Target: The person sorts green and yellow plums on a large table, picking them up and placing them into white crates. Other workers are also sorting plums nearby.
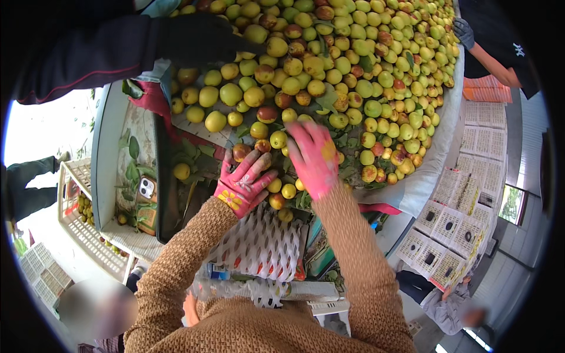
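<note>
A large heap of green, yellow and reddish jujube fruits (309,66) spreads before me, mixed with loose green leaves (327,99). My left hand (247,182), in a pink flowered glove, lies palm down at the heap's near edge, fingertips at some reddish fruits (241,152); whether it grips one I cannot tell. My right hand (312,156), in a matching glove and slightly blurred, rests over the fruits to the right; its fingertips are beside a yellow-green fruit (278,139), and what lies under the palm is hidden. White foam netting (265,242) hangs below, between my forearms.
A co-worker's dark-gloved hand (198,39) reaches over the heap at upper left; another's gray-gloved hand (463,33) touches its right edge. A phone (147,187) lies in the left side tray. Stacked plastic crates (450,225) stand right; a crate (95,238) holds fruit at left.
</note>
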Tool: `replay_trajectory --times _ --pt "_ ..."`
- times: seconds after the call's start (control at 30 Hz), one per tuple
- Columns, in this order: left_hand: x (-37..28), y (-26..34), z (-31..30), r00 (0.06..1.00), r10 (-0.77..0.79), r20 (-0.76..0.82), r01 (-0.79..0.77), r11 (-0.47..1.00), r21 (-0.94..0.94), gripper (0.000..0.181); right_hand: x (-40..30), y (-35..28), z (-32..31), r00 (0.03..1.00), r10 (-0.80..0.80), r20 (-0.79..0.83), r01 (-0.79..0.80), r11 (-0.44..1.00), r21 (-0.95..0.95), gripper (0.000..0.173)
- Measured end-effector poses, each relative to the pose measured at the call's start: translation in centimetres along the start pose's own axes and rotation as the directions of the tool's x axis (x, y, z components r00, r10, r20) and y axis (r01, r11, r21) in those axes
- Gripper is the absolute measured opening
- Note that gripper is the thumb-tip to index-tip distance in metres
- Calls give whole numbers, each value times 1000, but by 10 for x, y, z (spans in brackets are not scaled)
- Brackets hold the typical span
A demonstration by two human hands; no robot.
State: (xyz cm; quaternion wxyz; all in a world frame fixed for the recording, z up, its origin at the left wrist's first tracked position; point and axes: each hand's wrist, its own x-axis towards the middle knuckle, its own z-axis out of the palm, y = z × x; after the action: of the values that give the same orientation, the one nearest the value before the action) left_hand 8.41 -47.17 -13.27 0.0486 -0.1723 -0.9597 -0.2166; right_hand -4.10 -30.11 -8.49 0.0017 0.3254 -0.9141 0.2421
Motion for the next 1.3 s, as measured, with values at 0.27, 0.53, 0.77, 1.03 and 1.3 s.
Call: replay_trajectory --times 0.27,0.53,0.77,1.03,1.3 --pt "-41 12 -12 977 -208 53 211 977 -44 74 43 13 54 993 -32 -112 11 984 -179 41" --pt "57 -37 -17 892 -325 -313 343 939 2 81 35 16 34 947 167 276 -156 986 -59 50" --pt "81 -23 1 955 -276 -109 290 944 154 63 -41 15 36 831 214 513 -332 932 148 33" --pt "13 8 14 974 -185 -130 194 979 67 60 115 38 -36 996 13 -89 -12 1000 11 39" --pt "10 1 -10 948 -249 -199 263 964 44 85 123 55 13 923 127 363 13 933 -360 36"
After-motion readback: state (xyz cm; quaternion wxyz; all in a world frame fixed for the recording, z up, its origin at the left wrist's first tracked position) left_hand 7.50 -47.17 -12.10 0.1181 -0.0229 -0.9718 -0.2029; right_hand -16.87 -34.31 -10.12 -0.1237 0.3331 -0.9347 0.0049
